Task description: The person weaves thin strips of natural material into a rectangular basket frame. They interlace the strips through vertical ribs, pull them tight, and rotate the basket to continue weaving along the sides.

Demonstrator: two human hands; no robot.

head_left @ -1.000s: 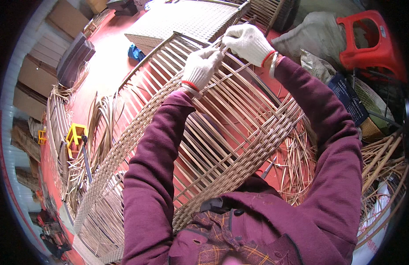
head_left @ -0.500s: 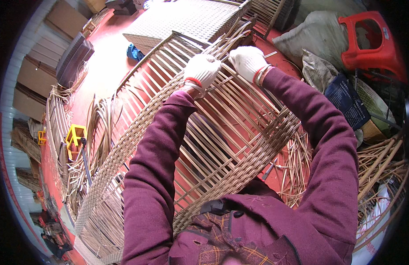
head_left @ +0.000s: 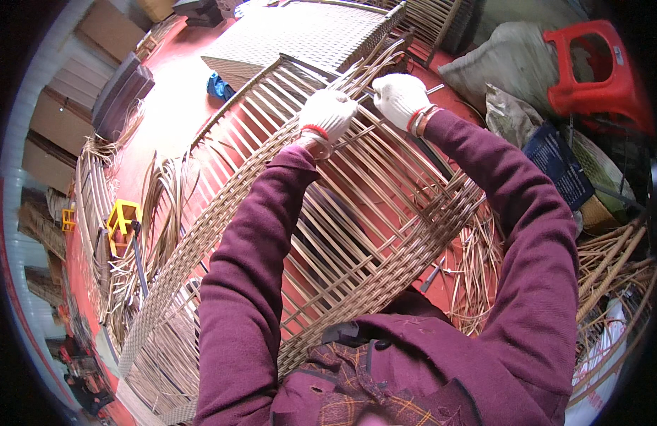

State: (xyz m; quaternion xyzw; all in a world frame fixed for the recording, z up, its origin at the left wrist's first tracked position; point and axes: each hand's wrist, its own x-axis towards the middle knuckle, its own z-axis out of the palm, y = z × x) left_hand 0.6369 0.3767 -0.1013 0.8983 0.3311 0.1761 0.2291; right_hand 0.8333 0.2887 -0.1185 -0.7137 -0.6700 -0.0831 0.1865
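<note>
Well to the left of the left hand sits a yellow open-sided plastic stool (head_left: 124,221), then a drooping heap of long, flat tan strips (head_left: 169,195). The white knit-gloved left hand (head_left: 328,112) is curled into a fist against a tan-brown frame of slim parallel rods and braided bands (head_left: 399,264), which spreads below both hands; what its fingertips pinch is hidden. Just right, the white knit-gloved right hand (head_left: 401,101) is closed on a pale narrow strip (head_left: 435,89), its end jutting out rightward. Along the edges, smooth red floor (head_left: 133,162) opens leftward of the left hand; a pale basket-woven box (head_left: 293,35) bounds the space beyond both hands, while a crumpled whitish sack (head_left: 509,60) and a glossy red plastic stool (head_left: 594,99) crowd the right hand's right side.
</note>
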